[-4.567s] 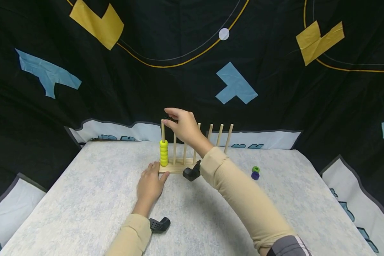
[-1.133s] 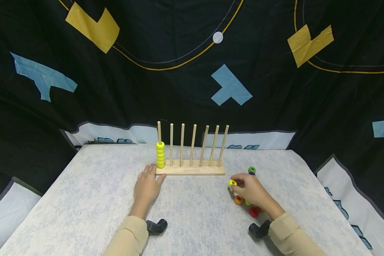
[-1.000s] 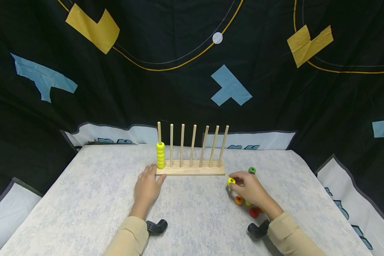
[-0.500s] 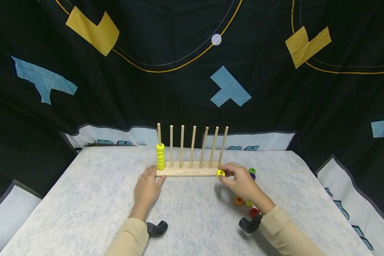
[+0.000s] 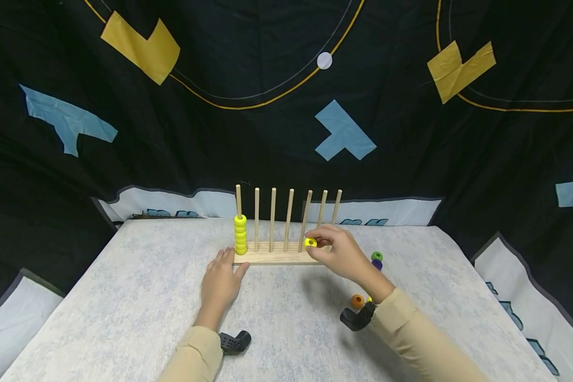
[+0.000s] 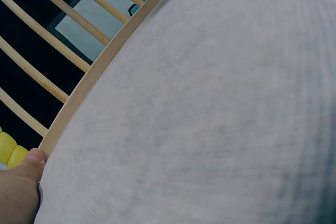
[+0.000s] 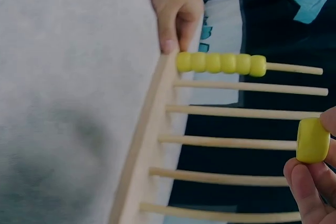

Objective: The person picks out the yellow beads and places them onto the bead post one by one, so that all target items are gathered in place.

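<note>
A wooden peg rack (image 5: 277, 258) with a row of upright pegs stands on the table. Its leftmost peg carries a stack of yellow beads (image 5: 240, 235); the other pegs show no beads. My left hand (image 5: 219, 284) holds the rack's left end, thumb at the front edge, as the left wrist view also shows. In the right hand (image 5: 341, 254) a single yellow bead (image 7: 313, 140) is pinched between thumb and fingers, its hole facing upward in the head view. That hand is raised in front of the right-hand pegs, partly hiding their lower ends.
To the right of the rack lie a green bead (image 5: 376, 255) and a purple bead (image 5: 376, 264). Nearer, an orange bead (image 5: 357, 301) lies beside a yellow one mostly hidden by the right wrist camera (image 5: 358, 317). A black patterned curtain (image 5: 248, 143) hangs behind the table.
From over the left peg, my right hand went to the loose beads and picked up a yellow bead. It has since moved left and up to the rack. The left hand stays put.
</note>
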The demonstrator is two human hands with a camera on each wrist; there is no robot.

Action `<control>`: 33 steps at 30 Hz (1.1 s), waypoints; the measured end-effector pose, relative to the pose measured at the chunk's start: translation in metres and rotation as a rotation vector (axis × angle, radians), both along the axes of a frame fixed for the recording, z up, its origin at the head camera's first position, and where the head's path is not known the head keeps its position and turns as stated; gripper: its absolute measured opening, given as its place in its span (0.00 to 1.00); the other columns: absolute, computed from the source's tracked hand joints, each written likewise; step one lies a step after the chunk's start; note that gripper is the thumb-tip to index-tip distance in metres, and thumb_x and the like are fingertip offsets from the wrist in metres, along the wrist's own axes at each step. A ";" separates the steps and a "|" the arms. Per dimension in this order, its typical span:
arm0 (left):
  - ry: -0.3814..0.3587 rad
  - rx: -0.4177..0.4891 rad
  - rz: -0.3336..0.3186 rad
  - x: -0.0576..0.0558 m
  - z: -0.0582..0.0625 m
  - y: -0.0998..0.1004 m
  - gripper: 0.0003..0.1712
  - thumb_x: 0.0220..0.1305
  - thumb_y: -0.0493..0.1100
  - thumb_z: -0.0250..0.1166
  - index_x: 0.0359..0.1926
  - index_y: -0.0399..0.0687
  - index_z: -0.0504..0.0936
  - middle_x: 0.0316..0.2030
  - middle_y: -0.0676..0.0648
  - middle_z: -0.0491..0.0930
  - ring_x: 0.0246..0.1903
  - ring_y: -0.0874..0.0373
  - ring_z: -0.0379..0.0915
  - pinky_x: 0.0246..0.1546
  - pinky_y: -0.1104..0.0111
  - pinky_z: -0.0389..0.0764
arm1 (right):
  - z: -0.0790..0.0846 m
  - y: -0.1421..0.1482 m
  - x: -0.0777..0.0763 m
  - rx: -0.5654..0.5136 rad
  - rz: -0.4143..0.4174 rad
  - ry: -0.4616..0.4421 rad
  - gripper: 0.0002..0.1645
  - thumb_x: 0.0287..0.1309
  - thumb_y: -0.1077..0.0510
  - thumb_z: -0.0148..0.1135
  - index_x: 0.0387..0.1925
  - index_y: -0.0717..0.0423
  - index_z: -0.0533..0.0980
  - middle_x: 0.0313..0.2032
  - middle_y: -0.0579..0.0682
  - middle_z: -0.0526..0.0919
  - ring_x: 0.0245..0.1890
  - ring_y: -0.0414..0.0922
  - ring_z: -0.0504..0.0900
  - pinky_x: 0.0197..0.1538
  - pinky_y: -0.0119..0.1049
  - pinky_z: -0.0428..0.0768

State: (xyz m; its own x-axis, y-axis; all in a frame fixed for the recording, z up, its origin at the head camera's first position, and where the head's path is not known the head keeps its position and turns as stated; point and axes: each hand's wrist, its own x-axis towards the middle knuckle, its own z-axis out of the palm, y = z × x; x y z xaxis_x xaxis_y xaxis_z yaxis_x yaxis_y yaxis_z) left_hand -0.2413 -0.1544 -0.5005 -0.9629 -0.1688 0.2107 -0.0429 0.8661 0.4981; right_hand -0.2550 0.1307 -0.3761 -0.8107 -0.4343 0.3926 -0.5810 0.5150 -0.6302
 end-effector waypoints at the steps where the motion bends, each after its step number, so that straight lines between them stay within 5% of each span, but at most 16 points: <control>1: 0.000 0.000 0.001 0.000 0.000 0.000 0.40 0.71 0.59 0.58 0.73 0.38 0.62 0.72 0.36 0.64 0.74 0.38 0.54 0.73 0.44 0.59 | 0.003 -0.003 -0.001 -0.006 0.006 0.003 0.14 0.57 0.61 0.69 0.46 0.52 0.84 0.43 0.46 0.84 0.38 0.38 0.82 0.47 0.34 0.86; 12: -0.002 -0.001 0.005 -0.001 -0.001 0.000 0.41 0.71 0.59 0.59 0.73 0.39 0.62 0.72 0.37 0.64 0.74 0.39 0.55 0.73 0.44 0.60 | 0.046 -0.032 -0.019 -0.042 0.057 -0.017 0.15 0.60 0.60 0.67 0.50 0.57 0.82 0.46 0.48 0.84 0.42 0.41 0.83 0.49 0.31 0.85; 20: -0.001 0.001 -0.001 0.000 0.002 0.000 0.41 0.70 0.60 0.59 0.73 0.39 0.63 0.71 0.36 0.65 0.73 0.38 0.56 0.71 0.43 0.62 | 0.075 -0.048 -0.035 -0.055 0.017 -0.007 0.18 0.62 0.59 0.67 0.53 0.56 0.81 0.51 0.51 0.85 0.45 0.43 0.85 0.50 0.33 0.86; 33: -0.006 0.012 -0.007 0.000 0.002 -0.001 0.40 0.70 0.59 0.59 0.72 0.37 0.63 0.71 0.36 0.65 0.74 0.38 0.56 0.72 0.44 0.61 | 0.092 -0.074 -0.063 -0.018 -0.015 -0.036 0.22 0.67 0.55 0.63 0.60 0.56 0.76 0.56 0.52 0.84 0.54 0.44 0.85 0.54 0.33 0.84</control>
State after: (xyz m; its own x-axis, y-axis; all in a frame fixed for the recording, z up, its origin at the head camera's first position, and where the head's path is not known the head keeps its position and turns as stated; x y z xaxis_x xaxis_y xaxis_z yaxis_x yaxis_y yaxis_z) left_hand -0.2415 -0.1550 -0.4987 -0.9653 -0.1646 0.2026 -0.0401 0.8604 0.5081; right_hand -0.3176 0.0567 -0.2841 -0.8308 -0.4148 0.3711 -0.5502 0.5117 -0.6599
